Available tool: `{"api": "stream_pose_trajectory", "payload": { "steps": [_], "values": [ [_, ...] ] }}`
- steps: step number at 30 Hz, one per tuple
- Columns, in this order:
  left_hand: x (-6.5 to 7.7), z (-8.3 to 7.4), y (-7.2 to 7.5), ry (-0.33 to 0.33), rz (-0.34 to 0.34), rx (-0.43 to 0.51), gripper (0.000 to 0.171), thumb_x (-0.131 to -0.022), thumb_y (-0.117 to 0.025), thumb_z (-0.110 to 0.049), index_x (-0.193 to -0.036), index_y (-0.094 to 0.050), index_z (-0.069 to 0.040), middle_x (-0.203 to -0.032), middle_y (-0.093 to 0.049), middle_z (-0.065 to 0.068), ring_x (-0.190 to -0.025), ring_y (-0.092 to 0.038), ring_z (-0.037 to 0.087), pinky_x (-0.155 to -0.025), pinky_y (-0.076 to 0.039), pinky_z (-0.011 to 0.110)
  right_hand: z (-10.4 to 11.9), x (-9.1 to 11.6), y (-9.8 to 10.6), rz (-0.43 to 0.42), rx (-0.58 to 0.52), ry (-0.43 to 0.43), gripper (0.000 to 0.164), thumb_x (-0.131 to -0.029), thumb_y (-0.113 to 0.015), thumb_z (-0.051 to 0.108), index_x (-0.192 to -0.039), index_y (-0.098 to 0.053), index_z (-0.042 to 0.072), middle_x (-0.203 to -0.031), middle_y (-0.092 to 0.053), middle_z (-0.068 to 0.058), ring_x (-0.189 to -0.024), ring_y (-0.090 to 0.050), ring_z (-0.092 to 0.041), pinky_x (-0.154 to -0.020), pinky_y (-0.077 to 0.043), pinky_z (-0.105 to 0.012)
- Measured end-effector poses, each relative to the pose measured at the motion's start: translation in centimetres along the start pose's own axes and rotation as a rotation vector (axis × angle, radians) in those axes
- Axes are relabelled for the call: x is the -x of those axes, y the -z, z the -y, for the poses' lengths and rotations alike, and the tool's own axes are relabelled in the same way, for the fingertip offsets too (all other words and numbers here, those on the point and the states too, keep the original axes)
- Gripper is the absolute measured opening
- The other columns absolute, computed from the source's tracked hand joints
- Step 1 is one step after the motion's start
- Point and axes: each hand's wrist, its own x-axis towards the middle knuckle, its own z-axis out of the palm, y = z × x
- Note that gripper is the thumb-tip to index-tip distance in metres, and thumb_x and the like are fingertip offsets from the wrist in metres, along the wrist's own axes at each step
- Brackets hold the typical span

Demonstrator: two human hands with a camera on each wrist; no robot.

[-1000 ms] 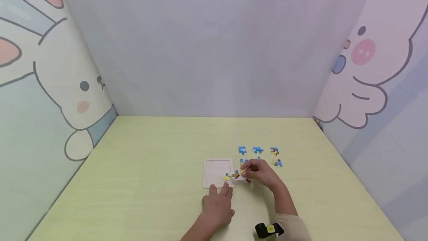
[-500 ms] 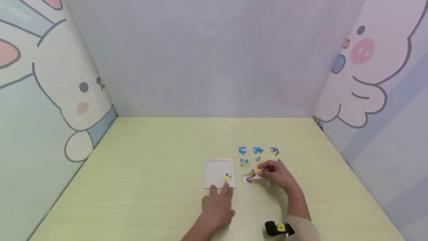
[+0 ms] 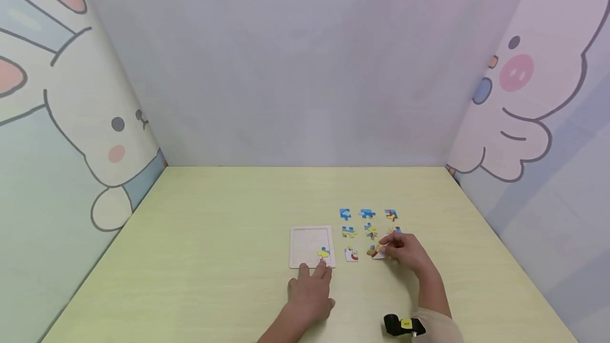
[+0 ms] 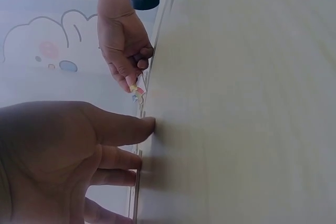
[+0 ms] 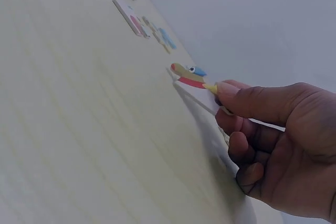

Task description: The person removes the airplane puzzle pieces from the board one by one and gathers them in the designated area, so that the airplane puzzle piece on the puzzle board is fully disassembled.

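Note:
My right hand [image 3: 407, 253] pinches a jigsaw piece [image 5: 190, 81] between thumb and fingertips. The piece, printed in brown, red, yellow and blue, is held slightly tilted just over the table in the right wrist view. My left hand [image 3: 311, 294] lies with its fingers extended on the near edge of a pale puzzle tray [image 3: 292, 247]. Inside that tray, at its lower right corner, sits one yellow and blue piece [image 3: 323, 252]. Left of the held piece, a white and red piece [image 3: 351, 255] lies on the table.
Behind the right hand, loose pieces lie in rows: a blue piece [image 3: 345, 214], another blue one [image 3: 367, 214] and a red and blue one [image 3: 391, 214], with several more nearer. One piece is partly covered by the right hand. Printed walls surround the table [image 3: 214, 237].
My right hand has carried the pinched piece rightward, from beside the tray to right of the white and red piece. My left hand has stayed on the tray's edge.

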Motion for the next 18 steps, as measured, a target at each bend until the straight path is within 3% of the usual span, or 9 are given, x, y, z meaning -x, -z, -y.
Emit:
{"api": "stream_pose_trajectory", "payload": {
  "steps": [12, 18],
  "values": [
    [0.11, 0.0, 0.25, -0.005, -0.015, 0.011, 0.059, -0.084, -0.077, -0.043, -0.135, -0.062, -0.017, -0.141, -0.053, -0.003, -0.109, -0.048, 0.031, -0.066, -0.05, 0.044, 0.03, -0.35, -0.41, -0.04, 0.089, -0.017, 0.011, -0.088, -0.07, 0.0, -0.098, -0.072, -0.005, -0.078, -0.06, -0.004, -0.069, -0.05, -0.018, -0.059, -0.043, -0.027],
    [0.12, -0.02, 0.28, 0.009, 0.021, 0.039, 0.062, -0.084, -0.077, -0.041, -0.137, -0.06, -0.016, -0.144, -0.051, -0.002, -0.117, -0.048, 0.035, -0.07, -0.053, 0.048, -0.07, -0.38, -0.54, -0.054, 0.111, -0.02, 0.016, -0.087, -0.071, 0.001, -0.101, -0.072, -0.005, -0.08, -0.058, -0.005, -0.073, -0.048, -0.02, -0.062, -0.042, -0.029]
  ]
}}
